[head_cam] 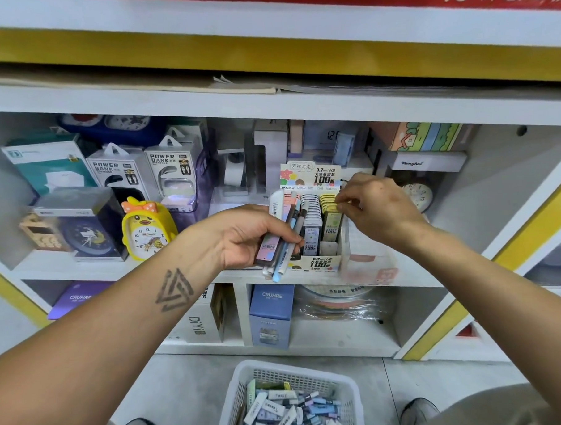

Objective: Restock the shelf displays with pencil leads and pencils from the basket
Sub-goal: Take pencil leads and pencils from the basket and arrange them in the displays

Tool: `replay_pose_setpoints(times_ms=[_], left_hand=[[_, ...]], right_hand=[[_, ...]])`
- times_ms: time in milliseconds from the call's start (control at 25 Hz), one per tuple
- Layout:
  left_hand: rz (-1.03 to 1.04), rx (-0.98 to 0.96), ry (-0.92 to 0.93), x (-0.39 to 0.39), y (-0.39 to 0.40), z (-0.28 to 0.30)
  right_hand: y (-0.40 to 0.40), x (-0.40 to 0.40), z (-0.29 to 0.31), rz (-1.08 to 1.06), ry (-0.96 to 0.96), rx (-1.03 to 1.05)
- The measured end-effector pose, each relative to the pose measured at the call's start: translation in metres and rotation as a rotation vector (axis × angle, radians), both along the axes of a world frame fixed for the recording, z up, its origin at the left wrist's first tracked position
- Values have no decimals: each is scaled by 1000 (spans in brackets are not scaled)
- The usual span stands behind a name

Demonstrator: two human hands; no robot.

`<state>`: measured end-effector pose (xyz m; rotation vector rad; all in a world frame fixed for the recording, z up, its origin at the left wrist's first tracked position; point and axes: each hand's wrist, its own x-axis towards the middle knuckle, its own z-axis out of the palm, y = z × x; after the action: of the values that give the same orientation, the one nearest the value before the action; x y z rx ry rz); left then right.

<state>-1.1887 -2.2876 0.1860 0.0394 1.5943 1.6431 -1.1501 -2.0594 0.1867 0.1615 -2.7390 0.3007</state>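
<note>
My left hand (241,236) grips a bundle of pencils and flat lead cases (282,241) in front of the shelf. Just to its right stands a cardboard lead display box (320,262) with rows of dark and yellow-green lead cases (330,216). My right hand (375,205) reaches over the box's right row, its fingertips pinching the top of a yellow-green case there. On the floor below sits a white basket (245,387) filled with several more lead cases and pencils.
Power bank packs (171,172), a yellow duck alarm clock (146,231) and boxed clocks fill the shelf to the left. A clear plastic container (368,260) stands right of the display box. Blue and purple boxes (270,312) sit on the lower shelf. My shoes flank the basket.
</note>
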Motion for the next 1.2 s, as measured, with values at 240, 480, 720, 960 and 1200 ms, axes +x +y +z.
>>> replay_pose_setpoints(times_ms=[240,480,720,960,1200], left_hand=[[-78,-5,4,8,4,2],[-112,-4,-7,13,3,5],[-76,-31,23,6,-17,9],[27,-12,32,-3,-37,17],[104,24,54,-8,-33,16]], right_hand=[[-29,-7,13,70,6,-431],[-62,-16,14,85,-228,-707],[-43,-16,31,210,-330,-1328],[-19,-10,36,200,-313,-1141],[2,1,30,118,-166,-989]])
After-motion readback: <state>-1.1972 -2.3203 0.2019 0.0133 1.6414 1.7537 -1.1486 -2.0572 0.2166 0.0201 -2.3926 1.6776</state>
